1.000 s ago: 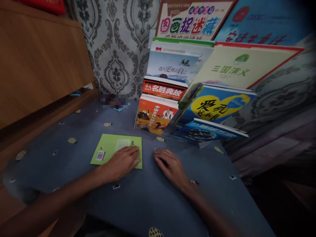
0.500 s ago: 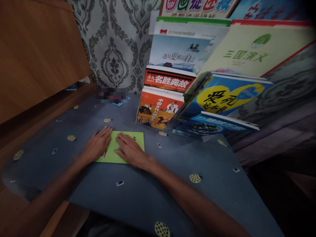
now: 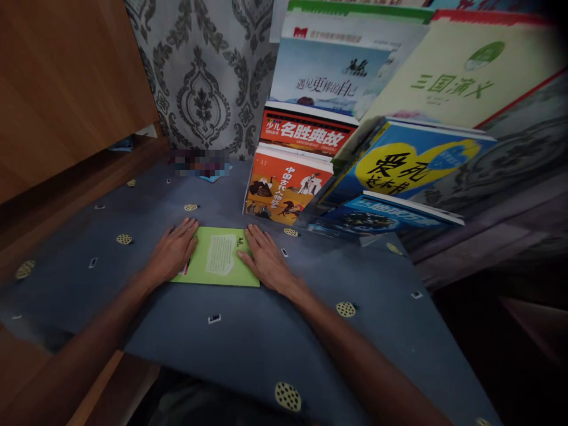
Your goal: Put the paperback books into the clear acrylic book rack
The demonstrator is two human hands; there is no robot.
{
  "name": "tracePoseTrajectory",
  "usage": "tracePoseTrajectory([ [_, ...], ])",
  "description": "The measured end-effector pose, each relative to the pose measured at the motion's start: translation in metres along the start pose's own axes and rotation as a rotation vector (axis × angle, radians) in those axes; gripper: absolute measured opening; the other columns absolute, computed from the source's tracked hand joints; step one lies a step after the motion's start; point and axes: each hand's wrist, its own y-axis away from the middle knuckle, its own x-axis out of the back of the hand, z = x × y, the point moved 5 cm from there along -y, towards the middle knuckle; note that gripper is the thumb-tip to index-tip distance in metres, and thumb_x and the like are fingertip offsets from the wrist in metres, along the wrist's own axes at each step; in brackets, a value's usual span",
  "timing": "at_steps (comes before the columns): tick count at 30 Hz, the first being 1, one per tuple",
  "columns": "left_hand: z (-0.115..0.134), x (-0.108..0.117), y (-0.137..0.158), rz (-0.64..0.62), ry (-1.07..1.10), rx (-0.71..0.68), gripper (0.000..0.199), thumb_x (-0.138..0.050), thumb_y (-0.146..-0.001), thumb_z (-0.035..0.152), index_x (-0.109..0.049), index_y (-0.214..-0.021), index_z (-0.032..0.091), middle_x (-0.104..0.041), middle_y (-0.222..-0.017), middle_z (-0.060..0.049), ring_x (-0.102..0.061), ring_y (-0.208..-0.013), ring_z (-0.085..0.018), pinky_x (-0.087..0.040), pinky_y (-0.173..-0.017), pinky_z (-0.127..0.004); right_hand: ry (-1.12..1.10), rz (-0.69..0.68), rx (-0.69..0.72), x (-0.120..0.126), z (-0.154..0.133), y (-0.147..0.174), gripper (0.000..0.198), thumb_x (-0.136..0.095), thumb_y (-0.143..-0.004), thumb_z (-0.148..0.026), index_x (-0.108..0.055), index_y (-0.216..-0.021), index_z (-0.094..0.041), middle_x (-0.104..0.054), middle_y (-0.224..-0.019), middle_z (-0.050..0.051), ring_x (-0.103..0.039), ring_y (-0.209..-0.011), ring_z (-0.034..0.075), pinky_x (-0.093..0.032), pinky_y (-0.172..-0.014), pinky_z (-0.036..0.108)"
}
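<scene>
A green book (image 3: 207, 275) lies flat on the dark grey tablecloth (image 3: 266, 337), a pale block of print on its cover. My left hand (image 3: 176, 248) rests over the book's left end, palm down with fingers stretched out, covering that edge. At the opposite end, my right hand (image 3: 266, 257) lies with fingers extended along the right edge, its thumb reaching onto the cover. Neither hand grips the book; both are open.
Behind and to the right stands a rack of books, with an orange book (image 3: 284, 186), a blue and yellow book (image 3: 399, 163) and a blue book (image 3: 386, 216) low down. A wooden cabinet (image 3: 75, 89) borders the left. A blurred item (image 3: 199, 163) lies at the back.
My right hand has slid right, from the middle of the green book to its right edge, uncovering the printed block. My left hand stays at the left end. The view has shifted slightly.
</scene>
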Motion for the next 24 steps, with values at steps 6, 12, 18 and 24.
tracePoseTrajectory([
  [6,0.004,0.004,0.002,-0.016,-0.098,0.022,0.057,-0.024,-0.103,0.035,-0.048,-0.147,0.007,-0.046,-0.156,-0.015,-0.037,-0.149,-0.028,-0.036,-0.118,-0.054,0.028,-0.027,-0.029,0.000,-0.002,-0.001,0.072,-0.033,-0.103,-0.056,-0.040,-0.154,-0.005,-0.034,-0.162,0.021,-0.026,-0.154,0.028,-0.024,-0.125,0.051],
  [12,0.024,0.006,0.017,-0.033,-0.201,-0.042,0.061,-0.021,-0.106,0.043,-0.044,-0.149,0.008,-0.043,-0.158,-0.016,-0.035,-0.150,-0.030,-0.027,-0.122,-0.057,0.038,-0.007,-0.018,-0.001,-0.003,0.000,0.070,-0.033,-0.103,-0.055,-0.040,-0.154,-0.008,-0.034,-0.163,0.019,-0.026,-0.154,0.027,-0.023,-0.126,0.049],
  [18,0.066,-0.002,0.043,-0.046,-0.186,-0.250,0.065,-0.019,-0.106,0.052,-0.040,-0.153,0.012,-0.039,-0.161,-0.015,-0.032,-0.152,-0.026,-0.026,-0.124,-0.050,0.055,-0.018,-0.041,0.001,-0.006,0.000,0.068,-0.032,-0.104,-0.051,-0.039,-0.154,-0.005,-0.034,-0.163,0.020,-0.025,-0.155,0.027,-0.022,-0.126,0.048],
  [24,0.080,-0.006,0.049,-0.032,-0.134,-0.370,0.071,-0.029,-0.100,0.064,-0.040,-0.153,0.017,-0.042,-0.159,-0.016,-0.038,-0.149,-0.028,-0.031,-0.120,-0.052,0.029,-0.025,-0.033,0.001,-0.007,0.000,0.067,-0.032,-0.104,-0.050,-0.039,-0.153,-0.004,-0.033,-0.163,0.021,-0.024,-0.155,0.027,-0.022,-0.126,0.050],
])
